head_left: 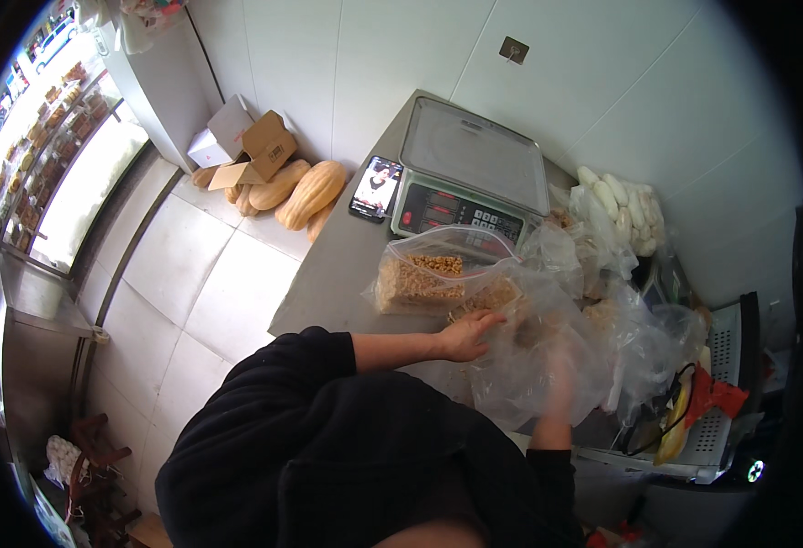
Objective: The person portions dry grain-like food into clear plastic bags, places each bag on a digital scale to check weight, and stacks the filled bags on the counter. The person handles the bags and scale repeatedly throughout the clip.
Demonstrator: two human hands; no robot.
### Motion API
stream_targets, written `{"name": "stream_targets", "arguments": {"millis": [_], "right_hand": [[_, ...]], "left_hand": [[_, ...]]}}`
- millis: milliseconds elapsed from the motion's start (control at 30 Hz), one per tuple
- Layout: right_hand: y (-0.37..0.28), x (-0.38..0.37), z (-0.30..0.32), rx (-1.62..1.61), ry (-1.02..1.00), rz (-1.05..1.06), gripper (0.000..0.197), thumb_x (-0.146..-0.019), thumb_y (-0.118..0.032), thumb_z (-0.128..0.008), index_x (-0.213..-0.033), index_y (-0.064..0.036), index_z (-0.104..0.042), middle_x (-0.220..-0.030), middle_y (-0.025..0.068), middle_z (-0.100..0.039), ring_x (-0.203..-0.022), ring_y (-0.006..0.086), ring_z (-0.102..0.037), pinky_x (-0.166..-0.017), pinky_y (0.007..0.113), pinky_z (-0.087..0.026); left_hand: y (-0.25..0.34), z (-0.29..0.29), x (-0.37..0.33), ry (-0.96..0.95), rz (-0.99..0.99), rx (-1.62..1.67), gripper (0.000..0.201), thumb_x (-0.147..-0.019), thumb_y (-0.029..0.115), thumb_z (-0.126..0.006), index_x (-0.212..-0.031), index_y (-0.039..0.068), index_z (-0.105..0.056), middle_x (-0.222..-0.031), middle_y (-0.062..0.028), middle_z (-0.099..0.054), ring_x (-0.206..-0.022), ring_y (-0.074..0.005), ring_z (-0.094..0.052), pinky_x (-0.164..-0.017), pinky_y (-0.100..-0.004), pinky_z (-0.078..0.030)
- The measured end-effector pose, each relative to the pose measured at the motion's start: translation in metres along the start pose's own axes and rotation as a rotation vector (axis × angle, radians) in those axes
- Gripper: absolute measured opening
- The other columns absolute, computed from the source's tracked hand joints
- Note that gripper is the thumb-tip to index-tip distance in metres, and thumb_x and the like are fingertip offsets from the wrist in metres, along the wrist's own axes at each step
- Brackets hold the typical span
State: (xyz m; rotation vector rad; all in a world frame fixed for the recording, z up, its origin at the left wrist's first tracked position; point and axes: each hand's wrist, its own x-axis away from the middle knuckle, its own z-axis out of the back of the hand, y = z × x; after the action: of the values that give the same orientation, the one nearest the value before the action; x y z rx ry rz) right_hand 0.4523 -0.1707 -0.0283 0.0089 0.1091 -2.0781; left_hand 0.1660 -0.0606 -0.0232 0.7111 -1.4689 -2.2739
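My left hand [471,336] is closed at the edge of a large clear plastic bag [534,393], its fingertips against the film. My right forearm reaches inside that bag; my right hand [559,365] shows only hazily through the plastic, its fingers hidden. Light-brown crumbly pieces [493,297] show near the bag's far left side. Just left of them, on the grey metal table [324,283], a clear zip bag [385,290] with a reddish seal line holds a block of golden, grainy food [433,274].
Behind the bags stands a digital scale [475,155], with a lit phone [376,188] beside it. More plastic bags and a bag of white elongated pieces [623,210] crowd the right. Pumpkins [313,194] and an open carton [267,146] lie on the floor beyond the table's left edge.
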Motion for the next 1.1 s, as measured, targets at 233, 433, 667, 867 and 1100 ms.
{"name": "stream_targets", "arguments": {"millis": [233,433,667,867,1100], "right_hand": [[-0.027,-0.002,0.018,-0.255,-0.062,-0.1,0.035,-0.086,-0.017,-0.058,-0.117,-0.0026,-0.056,-0.112,0.0171,-0.059,-0.103,0.0286,-0.057,-0.088,0.037,-0.046],[-0.042,0.018,0.044,-0.357,0.071,-0.111,0.033,-0.083,-0.017,-0.061,-0.11,0.0023,-0.057,-0.096,0.016,-0.066,-0.086,0.0314,-0.063,-0.081,0.041,-0.048],[-0.015,0.005,0.02,-0.24,-0.128,-0.223,0.04,-0.083,-0.022,-0.06,-0.115,0.0012,-0.054,-0.101,0.0189,-0.065,-0.092,0.0343,-0.063,-0.081,0.041,-0.049],[0.038,-0.017,-0.044,-0.244,-0.025,-0.085,0.032,-0.082,-0.018,-0.062,-0.109,-0.0008,-0.057,-0.1,0.0172,-0.063,-0.093,0.0325,-0.061,-0.082,0.041,-0.048],[-0.001,0.013,0.054,-0.481,-0.046,-0.131,0.078,-0.075,-0.016,-0.072,-0.139,-0.0006,-0.032,-0.108,0.0178,-0.063,-0.098,0.0281,-0.062,-0.084,0.037,-0.05]], "left_hand": [[-0.002,0.001,0.001,-0.033,0.013,0.002,0.064,-0.072,0.009,-0.058,-0.133,0.007,-0.04,-0.128,-0.0256,-0.044,-0.121,-0.0418,-0.042,-0.104,-0.0435,-0.035],[-0.004,-0.001,-0.001,-0.05,0.027,0.005,0.065,-0.072,0.008,-0.059,-0.134,0.009,-0.039,-0.13,-0.0256,-0.042,-0.124,-0.0417,-0.04,-0.105,-0.0437,-0.034],[-0.004,-0.002,0.001,-0.057,0.028,-0.025,0.065,-0.072,0.008,-0.059,-0.134,0.011,-0.04,-0.132,-0.0254,-0.041,-0.125,-0.0415,-0.039,-0.105,-0.0443,-0.034],[-0.005,-0.001,-0.001,-0.077,0.023,-0.011,0.065,-0.071,0.007,-0.058,-0.134,0.011,-0.04,-0.131,-0.025,-0.041,-0.124,-0.0412,-0.039,-0.105,-0.044,-0.035],[0.047,0.017,0.003,-0.028,0.014,-0.298,0.066,-0.075,0.007,-0.063,-0.135,0.012,-0.038,-0.137,-0.0242,-0.036,-0.126,-0.0437,-0.037,-0.104,-0.046,-0.036]]}}
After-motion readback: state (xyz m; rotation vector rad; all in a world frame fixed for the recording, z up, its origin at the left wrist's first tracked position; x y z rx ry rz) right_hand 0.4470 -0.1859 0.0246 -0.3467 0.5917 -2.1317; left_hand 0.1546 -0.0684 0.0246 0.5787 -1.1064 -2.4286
